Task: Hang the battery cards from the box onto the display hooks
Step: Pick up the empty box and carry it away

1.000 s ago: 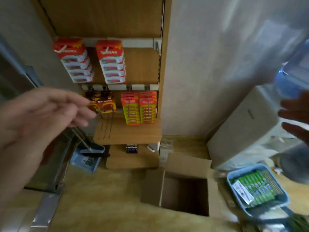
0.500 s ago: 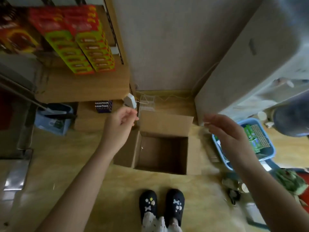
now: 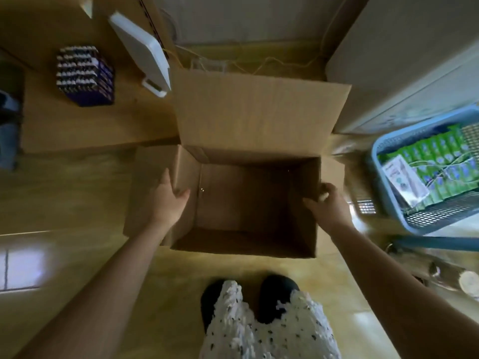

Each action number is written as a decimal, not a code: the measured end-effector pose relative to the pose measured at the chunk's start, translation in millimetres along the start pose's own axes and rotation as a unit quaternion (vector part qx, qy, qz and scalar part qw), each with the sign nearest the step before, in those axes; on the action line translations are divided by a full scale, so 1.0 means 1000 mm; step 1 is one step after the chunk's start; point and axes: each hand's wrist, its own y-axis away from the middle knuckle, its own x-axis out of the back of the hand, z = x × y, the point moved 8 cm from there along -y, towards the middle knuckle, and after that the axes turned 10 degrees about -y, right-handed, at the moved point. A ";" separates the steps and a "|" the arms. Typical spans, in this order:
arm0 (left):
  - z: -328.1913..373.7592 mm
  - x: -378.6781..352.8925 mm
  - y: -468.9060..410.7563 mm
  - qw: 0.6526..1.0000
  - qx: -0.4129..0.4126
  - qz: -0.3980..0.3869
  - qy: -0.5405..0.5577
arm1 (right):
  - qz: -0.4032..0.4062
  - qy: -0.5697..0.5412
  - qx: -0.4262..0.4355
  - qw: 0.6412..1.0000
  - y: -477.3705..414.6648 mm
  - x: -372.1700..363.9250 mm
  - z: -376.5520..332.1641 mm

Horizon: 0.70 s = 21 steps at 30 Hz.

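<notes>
I look straight down into an open cardboard box (image 3: 259, 112) on the floor. Its inside is dark and I see no battery cards in it. My left hand (image 3: 168, 198) grips the box's left wall, thumb inside and fingers outside. My right hand (image 3: 328, 206) has its fingers curled over the right wall's top edge. The display hooks are out of view.
A blue basket (image 3: 388, 203) with green packs (image 3: 435, 172) sits on the floor at right. A stack of purple battery packs (image 3: 83, 73) and a white device (image 3: 140, 47) rest on the wooden base shelf (image 3: 77, 125) at upper left. A grey cabinet (image 3: 401, 60) stands at back right. My black slippers (image 3: 277, 294) are just before the box.
My view dropped from the hooks with hanging cards down to the box. Both hands came down from the air and took hold of the box's side walls.
</notes>
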 end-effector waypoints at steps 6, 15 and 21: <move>-0.031 -0.034 -0.020 0.996 0.004 0.032 -0.089 | 0.009 0.147 -0.003 0.989 -0.024 -0.017 0.017; -0.074 0.056 0.076 0.999 0.032 0.030 -0.032 | -0.029 0.217 0.084 0.972 0.070 0.020 -0.069; -0.130 0.155 0.182 0.993 0.097 0.069 -0.007 | -0.106 0.288 0.198 0.931 0.172 0.030 -0.170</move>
